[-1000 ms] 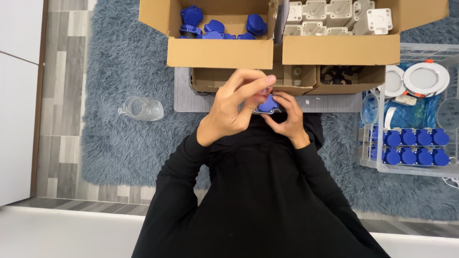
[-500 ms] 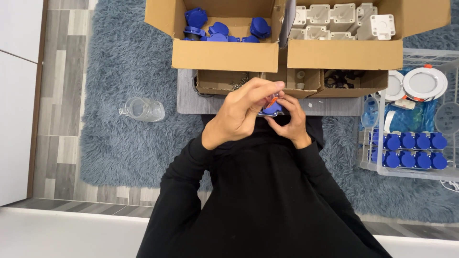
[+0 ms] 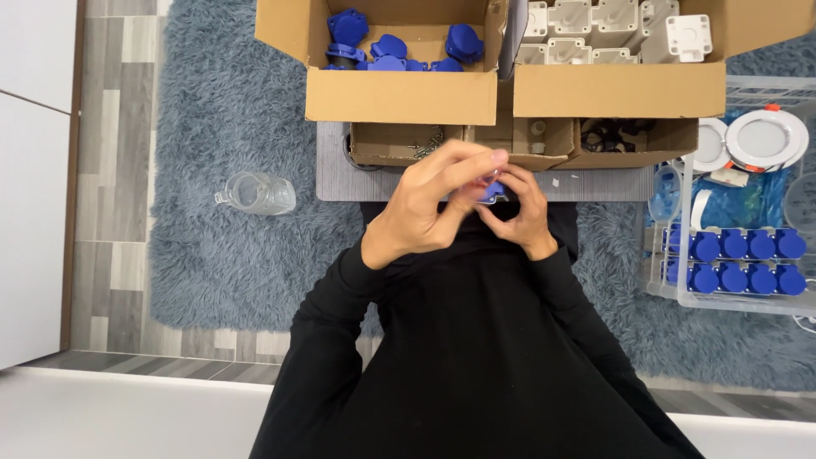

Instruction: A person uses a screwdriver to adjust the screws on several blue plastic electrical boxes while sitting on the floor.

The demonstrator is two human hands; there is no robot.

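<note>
My left hand [image 3: 429, 204] and my right hand [image 3: 520, 208] meet close to my chest, fingers curled around a small blue plastic part [image 3: 491, 192]. Only a sliver of that part shows between the fingertips. My left fingers reach over its top from the left, and my right hand cups it from the right and below. Both black sleeves run down toward the bottom of the view.
A cardboard box of blue parts [image 3: 399, 51] and a box of white housings [image 3: 612, 34] stand ahead, with small open boxes [image 3: 510, 140] in front. A clear jar [image 3: 255, 194] lies on the grey rug at left. A wire basket [image 3: 739, 255] with blue caps sits at right.
The hands and the blue part have stayed together near my chest, with the left fingers shifting slightly over the part. The view has drifted a little.
</note>
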